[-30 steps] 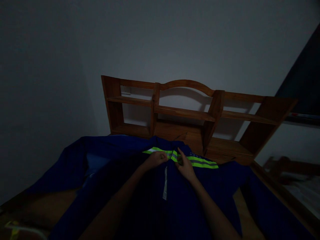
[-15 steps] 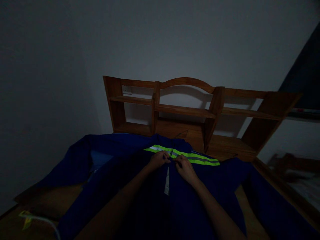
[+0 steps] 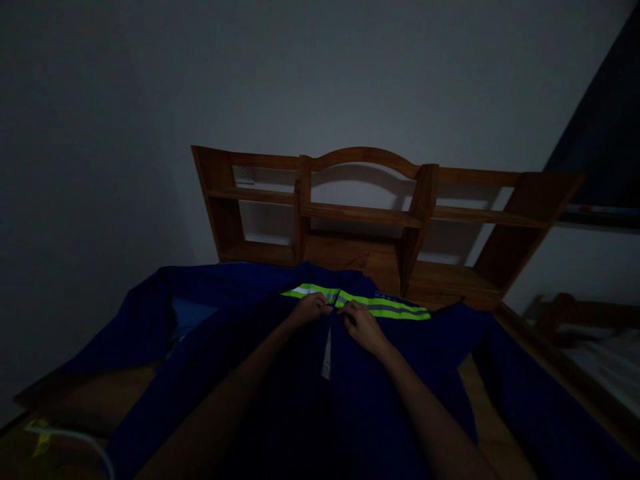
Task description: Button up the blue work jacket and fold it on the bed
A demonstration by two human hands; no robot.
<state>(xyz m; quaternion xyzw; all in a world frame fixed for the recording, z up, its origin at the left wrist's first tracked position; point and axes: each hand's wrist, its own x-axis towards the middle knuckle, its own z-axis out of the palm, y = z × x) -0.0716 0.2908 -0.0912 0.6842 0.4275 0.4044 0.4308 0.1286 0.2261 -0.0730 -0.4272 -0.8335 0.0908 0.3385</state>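
A dark blue work jacket (image 3: 400, 373) with a yellow-green and silver reflective stripe (image 3: 390, 307) across its chest lies spread on a wooden surface, sleeves out to both sides. At the front opening, just below the stripe, my left hand (image 3: 310, 309) pinches the left edge of the cloth. My right hand (image 3: 361, 325) has its fingers closed on the opposite edge, very near the left fingertips. Under them a narrow gap in the front shows a pale strip (image 3: 327, 357). The dim light hides whether a button or zip is between the fingers.
Behind the jacket stands a wooden shelf unit (image 3: 363, 213) against a grey wall (image 3: 150, 120). A pale cord with a yellow tag (image 3: 43, 440) lies at the lower left. At the right are a dark curtain-like panel (image 3: 600, 127) and wooden furniture (image 3: 565, 317).
The view has shifted slightly, so everything sits a little further left and higher. Both hands stay at the jacket's front opening, their fingertips slightly further apart.
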